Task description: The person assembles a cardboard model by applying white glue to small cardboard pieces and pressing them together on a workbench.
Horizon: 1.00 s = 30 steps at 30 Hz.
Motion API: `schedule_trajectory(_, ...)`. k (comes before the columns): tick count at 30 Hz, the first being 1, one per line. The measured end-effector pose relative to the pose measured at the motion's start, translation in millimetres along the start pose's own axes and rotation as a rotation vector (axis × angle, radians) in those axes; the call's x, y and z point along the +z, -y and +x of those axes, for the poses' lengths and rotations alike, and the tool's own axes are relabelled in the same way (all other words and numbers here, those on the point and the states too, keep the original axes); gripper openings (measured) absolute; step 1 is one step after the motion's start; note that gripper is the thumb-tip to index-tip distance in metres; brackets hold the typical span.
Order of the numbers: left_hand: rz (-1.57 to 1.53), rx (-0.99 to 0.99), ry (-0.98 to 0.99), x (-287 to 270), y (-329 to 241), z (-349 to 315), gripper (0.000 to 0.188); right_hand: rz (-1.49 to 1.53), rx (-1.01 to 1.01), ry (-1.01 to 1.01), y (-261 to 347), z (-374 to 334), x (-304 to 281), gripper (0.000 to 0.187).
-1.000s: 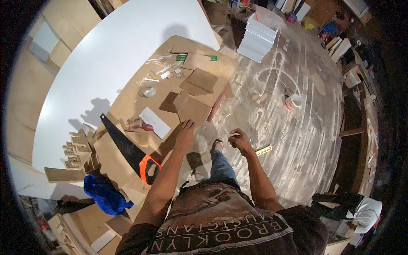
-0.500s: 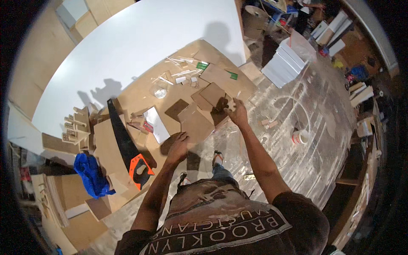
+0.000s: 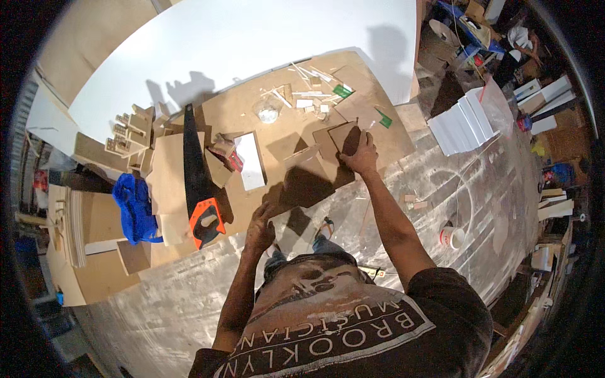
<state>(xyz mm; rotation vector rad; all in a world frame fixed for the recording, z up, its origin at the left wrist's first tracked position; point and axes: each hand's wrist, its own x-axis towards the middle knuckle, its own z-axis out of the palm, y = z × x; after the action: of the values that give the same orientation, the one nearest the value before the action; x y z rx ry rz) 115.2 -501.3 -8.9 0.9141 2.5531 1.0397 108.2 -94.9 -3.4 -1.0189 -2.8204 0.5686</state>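
Note:
On the low table, my right hand (image 3: 361, 155) is closed at a square brown board (image 3: 345, 133). A small pale piece (image 3: 372, 124) shows at its fingertips, too small to name. Whether the fingers also grip the board is hidden. My left hand (image 3: 259, 230) is by the table's front edge, fingers stretched forward and partly apart, with nothing visible in them. Between the hands a brown board (image 3: 309, 183) lies in dark shade. Left of it are a white board (image 3: 250, 162) and a handsaw (image 3: 207, 220) with an orange and black handle.
Offcuts (image 3: 309, 104), green pieces (image 3: 342, 91) and a clear round container (image 3: 269, 112) sit farther back. A large white panel (image 3: 252, 44) rises behind the table. Blue cloth (image 3: 134, 211) is at left. A white bucket (image 3: 452, 237) and stacked white boards (image 3: 463, 123) stand on the floor at right.
The view has shifted, so the table appears farther right and up. My left hand has drawn back toward me from the brown board. My right hand has moved onto the square board.

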Motion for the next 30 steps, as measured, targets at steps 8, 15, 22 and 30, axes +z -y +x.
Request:
schedule_trajectory(8,-0.261,-0.033,0.071,2,-35,12,0.043,0.416,-0.097,-0.246,-7,-83,-15,0.123)
schedule_trajectory(15,-0.416,0.103,0.240,2,-49,40,0.036,0.530,-0.146,-0.286,51,-203,-20,0.127)
schedule_trajectory(22,-0.569,-0.017,0.447,4,-80,33,0.028,0.427,-0.151,-0.266,105,-273,-45,0.123)
schedule_trajectory(30,-0.621,0.100,0.558,-49,-92,3,0.023,1.108,0.165,-0.362,87,-326,-51,0.093)
